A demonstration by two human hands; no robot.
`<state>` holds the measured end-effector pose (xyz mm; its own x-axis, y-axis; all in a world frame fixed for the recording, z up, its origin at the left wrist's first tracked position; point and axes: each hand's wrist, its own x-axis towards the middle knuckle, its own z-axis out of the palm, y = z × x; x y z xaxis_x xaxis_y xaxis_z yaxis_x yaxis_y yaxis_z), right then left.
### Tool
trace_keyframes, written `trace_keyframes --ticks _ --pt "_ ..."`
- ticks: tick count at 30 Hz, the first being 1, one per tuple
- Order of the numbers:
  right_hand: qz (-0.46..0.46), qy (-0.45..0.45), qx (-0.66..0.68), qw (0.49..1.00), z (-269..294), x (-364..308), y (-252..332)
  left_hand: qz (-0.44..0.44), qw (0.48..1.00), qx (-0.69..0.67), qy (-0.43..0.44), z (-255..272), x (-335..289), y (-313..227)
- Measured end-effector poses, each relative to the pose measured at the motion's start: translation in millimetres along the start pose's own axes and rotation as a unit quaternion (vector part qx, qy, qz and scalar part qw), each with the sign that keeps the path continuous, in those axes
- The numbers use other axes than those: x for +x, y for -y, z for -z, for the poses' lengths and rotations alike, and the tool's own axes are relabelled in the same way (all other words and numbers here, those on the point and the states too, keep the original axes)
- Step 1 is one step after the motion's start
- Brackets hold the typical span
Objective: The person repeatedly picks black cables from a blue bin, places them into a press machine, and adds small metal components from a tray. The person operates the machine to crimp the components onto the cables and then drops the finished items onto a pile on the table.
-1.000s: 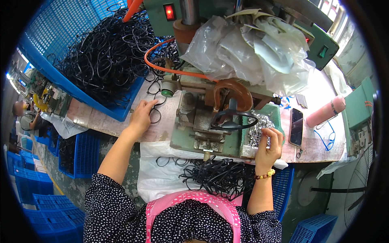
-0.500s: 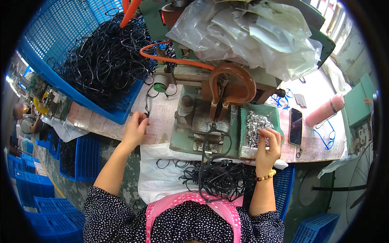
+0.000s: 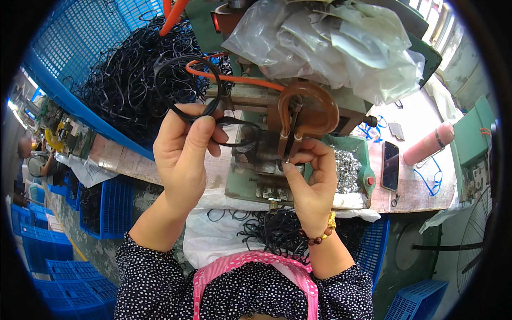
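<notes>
Black looped band (image 3: 218, 88), thin, perhaps rubbery

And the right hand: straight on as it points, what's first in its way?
Probably the glossy brown horseshoe-shaped machine part, at its lower ends; the right hand appears close to them, depth unclear.

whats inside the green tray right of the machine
The green tray holds a heap of small silvery pieces. The right hand hides its left part, so what lies there can't be seen, nor can whatever is under the heap.
</notes>
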<state>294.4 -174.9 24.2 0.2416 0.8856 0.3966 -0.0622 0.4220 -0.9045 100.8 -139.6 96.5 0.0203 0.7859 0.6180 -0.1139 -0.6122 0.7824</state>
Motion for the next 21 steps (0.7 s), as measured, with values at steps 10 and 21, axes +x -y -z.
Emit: trace_keyframes --ticks 10,21 --pt "-0.032 0.029 0.068 0.997 -2.9 2.2 2.1 -0.002 1.0 -0.001 -0.01 -0.7 -10.5 6.6" --pt "0.001 0.031 0.007 0.999 15.7 -6.5 -2.1 -0.01 0.967 0.128 0.219 -24.8 -28.6 1.9"
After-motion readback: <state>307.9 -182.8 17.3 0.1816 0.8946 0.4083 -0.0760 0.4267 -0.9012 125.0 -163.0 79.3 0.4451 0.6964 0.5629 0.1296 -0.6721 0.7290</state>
